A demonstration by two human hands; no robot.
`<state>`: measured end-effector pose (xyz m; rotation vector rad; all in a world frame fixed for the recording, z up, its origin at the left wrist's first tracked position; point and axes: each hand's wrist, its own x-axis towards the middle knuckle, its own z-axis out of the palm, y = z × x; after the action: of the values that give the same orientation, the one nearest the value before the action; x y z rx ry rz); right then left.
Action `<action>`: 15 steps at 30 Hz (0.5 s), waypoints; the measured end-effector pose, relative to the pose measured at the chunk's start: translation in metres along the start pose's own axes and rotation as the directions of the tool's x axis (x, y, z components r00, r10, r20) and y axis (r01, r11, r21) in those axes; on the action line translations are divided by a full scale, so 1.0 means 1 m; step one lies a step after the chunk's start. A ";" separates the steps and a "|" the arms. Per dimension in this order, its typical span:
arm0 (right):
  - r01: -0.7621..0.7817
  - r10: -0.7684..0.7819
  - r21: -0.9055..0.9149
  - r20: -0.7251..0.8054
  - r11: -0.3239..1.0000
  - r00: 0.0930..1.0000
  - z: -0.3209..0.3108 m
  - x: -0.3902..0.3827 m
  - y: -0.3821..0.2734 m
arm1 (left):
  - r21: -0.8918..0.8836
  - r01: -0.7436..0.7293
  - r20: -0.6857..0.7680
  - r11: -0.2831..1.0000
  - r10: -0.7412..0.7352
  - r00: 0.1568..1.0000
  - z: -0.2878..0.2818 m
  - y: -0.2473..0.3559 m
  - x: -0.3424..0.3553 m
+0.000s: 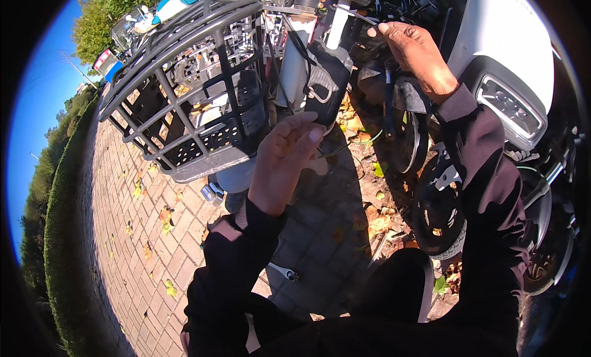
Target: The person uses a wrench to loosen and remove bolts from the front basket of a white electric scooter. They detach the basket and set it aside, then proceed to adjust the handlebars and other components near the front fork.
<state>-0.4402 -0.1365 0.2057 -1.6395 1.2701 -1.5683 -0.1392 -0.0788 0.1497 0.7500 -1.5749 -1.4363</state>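
Note:
In front of a black slatted bike basket (236, 104), my left hand (287, 160) has its fingers curled beside a black ridged housing (329, 80) with a metal loop (320, 93). What these fingers hold, if anything, I cannot make out. A thin green cable (360, 142) curves out behind that hand. Higher up on the right, my right hand (418, 58) grips a thin metal rod (359, 15) between thumb and fingers, near a white post (338, 25).
A white scooter body (502, 33) and black wheels (434, 215) crowd the right side. A wrench (284, 272) and blue-grey tools (212, 194) lie on brick paving (138, 227) with fallen leaves. A hedge (61, 197) runs along the left.

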 end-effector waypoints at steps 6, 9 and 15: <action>-0.081 0.066 0.229 0.072 0.970 0.995 0.007 -0.005 -0.013 | 0.103 -0.328 -0.098 0.939 0.338 0.936 0.041 0.027 0.079; -0.097 0.085 0.209 0.066 0.973 0.994 0.012 -0.002 -0.014 | 0.541 -0.557 -0.085 0.630 0.700 0.709 0.042 0.051 0.124; -0.091 0.030 0.421 0.148 0.902 0.989 0.007 0.000 0.000 | 0.954 -0.296 0.133 0.044 0.824 0.551 0.031 0.063 0.179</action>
<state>-0.4337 -0.1380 0.2043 -1.3836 0.8215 -1.5328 -0.2413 -0.2097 0.2473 0.7711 -1.8591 0.4932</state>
